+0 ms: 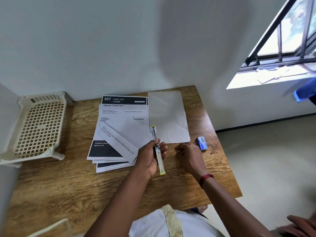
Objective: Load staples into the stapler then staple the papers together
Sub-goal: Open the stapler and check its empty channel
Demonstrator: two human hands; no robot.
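Gripping the opened silver stapler point(158, 149), left hand point(150, 157); right hand point(189, 157) pinches staples point(180, 151).

A fanned stack of papers point(119, 132) is spread on the table point(68, 185), with a single sheet point(168, 117) laid just to its right. A tray point(39, 127) is set at the table's left edge, well apart from the papers. A staple box point(202, 143) is placed right of the sheet. The stapler point(158, 149) is held over the stack's right edge by the left hand point(150, 158), and the right hand point(189, 156) is kept between stapler and box
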